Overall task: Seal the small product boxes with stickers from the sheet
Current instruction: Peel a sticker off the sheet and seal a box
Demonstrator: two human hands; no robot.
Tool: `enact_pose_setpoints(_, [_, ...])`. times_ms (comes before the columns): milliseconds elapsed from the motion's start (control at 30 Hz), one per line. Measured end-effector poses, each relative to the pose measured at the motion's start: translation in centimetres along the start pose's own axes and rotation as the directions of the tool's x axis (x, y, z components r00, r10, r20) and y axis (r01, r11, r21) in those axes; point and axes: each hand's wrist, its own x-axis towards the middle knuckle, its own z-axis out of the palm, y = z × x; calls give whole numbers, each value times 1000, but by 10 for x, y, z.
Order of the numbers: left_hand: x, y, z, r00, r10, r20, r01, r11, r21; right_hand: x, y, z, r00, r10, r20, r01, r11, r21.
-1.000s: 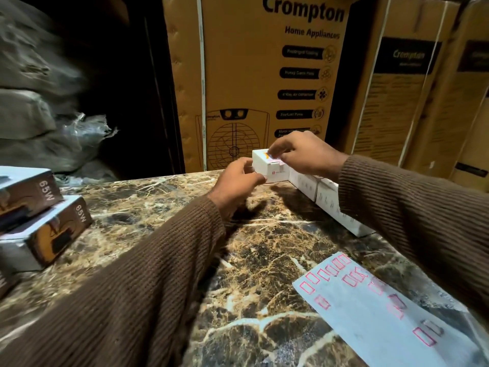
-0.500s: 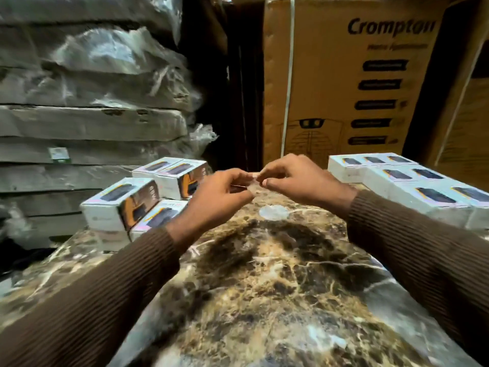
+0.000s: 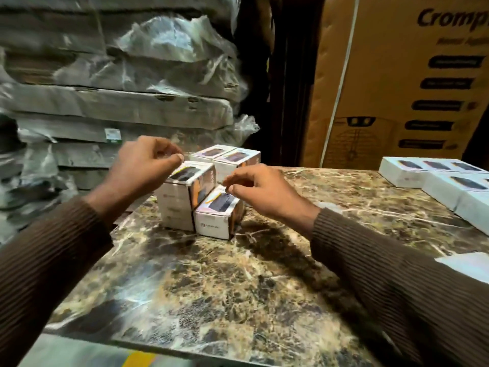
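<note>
The person works at a marble-patterned worktop. A cluster of small product boxes stands at about 11 o'clock from the frame's centre; a second group of white boxes lies at 2 o'clock, well apart from the first. A corner of the sticker sheet shows at 3 o'clock, by the right sleeve.

The left hand hovers over the tall stacked box, thumb and forefinger drawn together; whether a sticker sits between them cannot be told, as the frame is blurred. The right hand is poised just above the low front box, fingers curled and tips close; nothing is visibly held, and contact with the box cannot be confirmed.

Judgement: the step in hand appears to be the selection of the next box from the left cluster for sealing. No seal is discernible on these boxes at this resolution.

The next move calls for a firm hold on one box, the flap edge turned to face the person, and a sticker brought from the sheet and pressed squarely across the flap seam.
</note>
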Motion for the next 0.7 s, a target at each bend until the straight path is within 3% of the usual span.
enact_pose_setpoints(133, [-3,-34,8,980,-175,90,188,969,-159,9,-25,21,1000,1,21,-2,998,67])
enact_pose_setpoints(267, [-10,-43,17,978,-196,73,209,921,-328,11,-41,34,998,47,38,-52,991,127])
enact_pose_setpoints(500, [-35,-4,35,989,-143,30,138,850,-509,-24,-46,-3,996,66,-56,-58,989,139])
enact_pose_setpoints(700, [-67,71,82,985,39,171,71,804,-590,-103,-13,-78,979,122,-165,-113,991,66])
